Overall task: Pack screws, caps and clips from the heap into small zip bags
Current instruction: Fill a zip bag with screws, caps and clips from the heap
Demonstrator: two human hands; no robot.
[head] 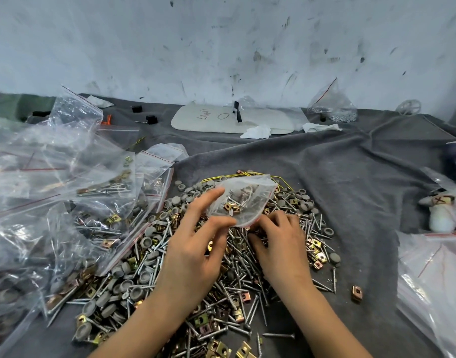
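Observation:
A heap [237, 277] of silver screws, grey round caps and brass clips covers the grey cloth in front of me. My left hand [196, 244] pinches the lower edge of a small clear zip bag [243, 200] between thumb and forefinger, holding it above the heap. Inside the bag lie a few screws, a brass clip and grey caps. My right hand [281, 241] lies on the heap just under the bag's mouth, its fingers curled down into the screws. Whether it holds anything is hidden.
Filled zip bags [66, 192] are piled at the left. More clear bags [436, 277] lie at the right edge. A white foam pad [221, 120], crumpled tissues [258, 131] and a bag of small parts [333, 104] sit by the stained wall. A loose brass clip [356, 291] lies right of the heap.

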